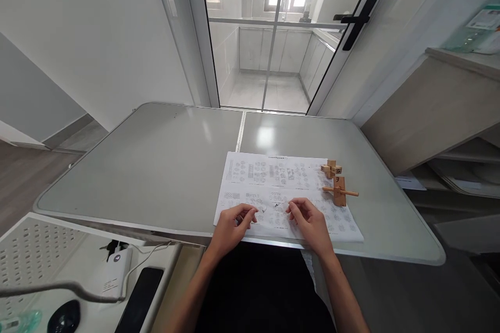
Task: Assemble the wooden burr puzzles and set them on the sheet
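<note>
A white printed sheet (250, 177) with rows of small drawings lies near the table's front edge. Over its lower left part is my left hand (234, 223), fingers curled and thumb tip against the forefinger. My right hand (310, 222) rests over the lower middle of the paper, its fingers likewise drawn together. Whatever either hand may pinch is too small or hidden to name. Small dark marks or thin pieces (263, 210) show between the hands; I cannot tell which. Right of the right hand, a wooden block with a rod through it (339, 191) stands at the sheet's edge.
Behind the rodded block sits a wooden interlocking puzzle (331, 168). The grey table (156, 166) has a seam across it. At lower left, a white perforated tray (39, 242) carries a phone (141, 299), a white charger (117, 273), cables and a black mouse (64, 317).
</note>
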`<state>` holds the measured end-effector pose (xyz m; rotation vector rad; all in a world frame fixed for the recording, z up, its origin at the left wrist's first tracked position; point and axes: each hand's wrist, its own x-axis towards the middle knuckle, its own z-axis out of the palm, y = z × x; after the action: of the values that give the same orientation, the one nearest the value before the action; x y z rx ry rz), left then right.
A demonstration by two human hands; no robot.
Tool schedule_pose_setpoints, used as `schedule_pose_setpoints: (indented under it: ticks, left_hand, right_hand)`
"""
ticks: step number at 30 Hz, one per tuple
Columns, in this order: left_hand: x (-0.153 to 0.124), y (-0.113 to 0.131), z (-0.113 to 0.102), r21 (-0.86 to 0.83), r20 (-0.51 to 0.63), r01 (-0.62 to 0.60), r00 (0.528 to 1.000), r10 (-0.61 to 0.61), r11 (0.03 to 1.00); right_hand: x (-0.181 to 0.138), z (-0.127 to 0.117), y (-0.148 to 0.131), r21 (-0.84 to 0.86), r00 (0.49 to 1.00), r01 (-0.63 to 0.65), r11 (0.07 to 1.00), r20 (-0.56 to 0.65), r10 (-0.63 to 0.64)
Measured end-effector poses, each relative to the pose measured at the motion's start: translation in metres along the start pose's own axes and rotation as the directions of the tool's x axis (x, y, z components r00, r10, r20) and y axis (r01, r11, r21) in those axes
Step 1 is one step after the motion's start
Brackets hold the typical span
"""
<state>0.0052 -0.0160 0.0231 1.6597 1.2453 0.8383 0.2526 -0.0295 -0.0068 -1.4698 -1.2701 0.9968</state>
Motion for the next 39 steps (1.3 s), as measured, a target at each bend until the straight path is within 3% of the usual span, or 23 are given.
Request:
schedule_pose_setpoints:
  ticks: [39]
  left_hand:
    - [-0.0004, 0.0013, -0.0008, 0.016, 0.013, 0.001, 1.0, -0.001, 1.0]
  right_hand:
    - [0.0005, 0.0007, -0.0014, 0.0, 1.0, -0.015, 1.0, 0.001, 0.015]
